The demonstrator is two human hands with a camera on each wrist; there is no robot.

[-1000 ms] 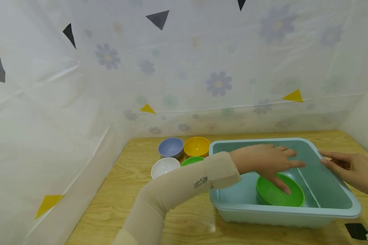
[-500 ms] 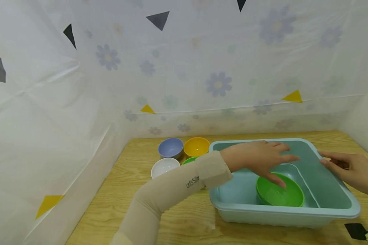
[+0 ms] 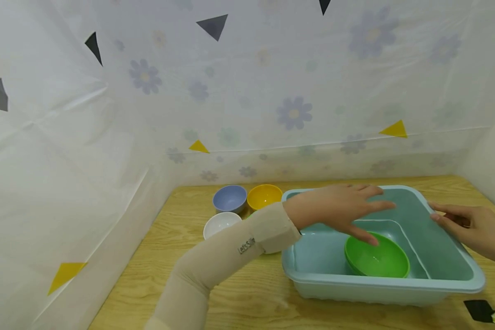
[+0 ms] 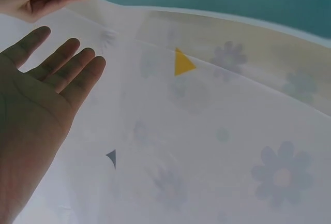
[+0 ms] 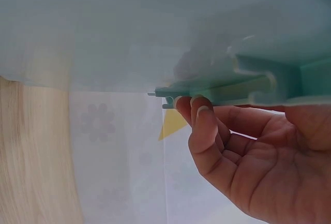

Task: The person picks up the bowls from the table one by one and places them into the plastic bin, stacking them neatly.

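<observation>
my left hand (image 3: 341,207) hovers flat, fingers straight and holding nothing, above the green bowl (image 3: 377,257) sitting inside the pale blue tub (image 3: 379,286) on the wooden surface (image 3: 247,293). my right hand (image 3: 470,228) grasps the tub's right rim. blue (image 3: 229,198), yellow (image 3: 264,196) and white (image 3: 221,224) bowls wait left of the tub.

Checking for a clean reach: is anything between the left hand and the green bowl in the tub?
Nothing visible: the left hand hovers open above the green bowl in the light blue tub, no object between them.
</observation>
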